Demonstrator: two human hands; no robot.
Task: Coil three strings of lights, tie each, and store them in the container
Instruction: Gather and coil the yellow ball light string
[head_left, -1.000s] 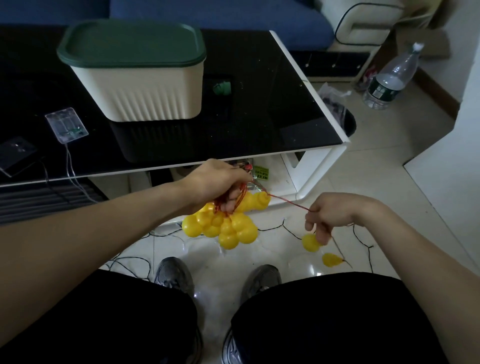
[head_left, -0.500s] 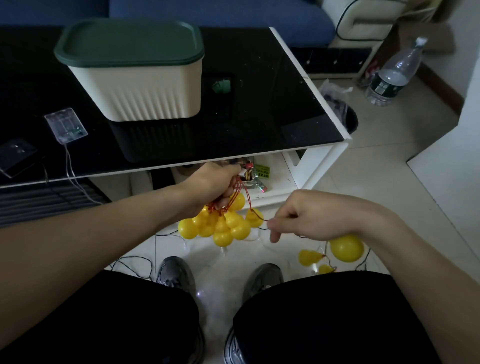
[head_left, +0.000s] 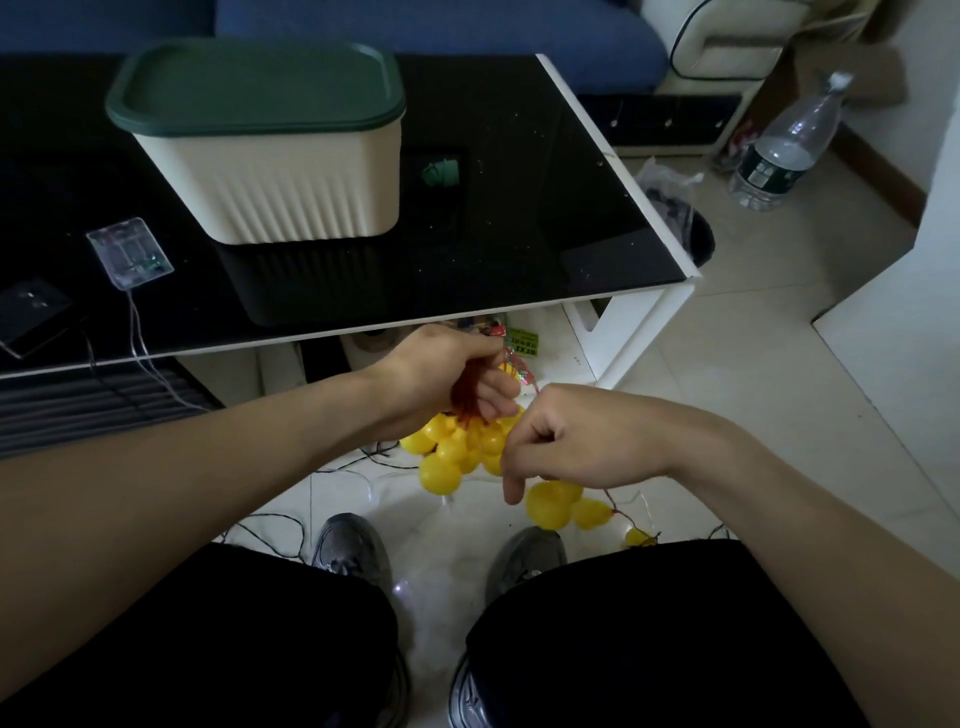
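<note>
Head view showed the left hand (head_left: 447, 379) gripping a bundle of red wire (head_left: 466, 397), fingers curled round it, with a cluster of yellow bulbs (head_left: 452, 452) hanging just below the hand. The right hand (head_left: 576, 441) was beside it, touching the cluster, fingers curled and pinching the wire; more yellow bulbs (head_left: 558, 504) hung under this hand. Both hands were in front of the black glass table (head_left: 519, 234), above the floor. On the table stood the cream container (head_left: 280, 182) with its green lid (head_left: 254, 85) on. A clear battery box (head_left: 130, 252) lay near it.
</note>
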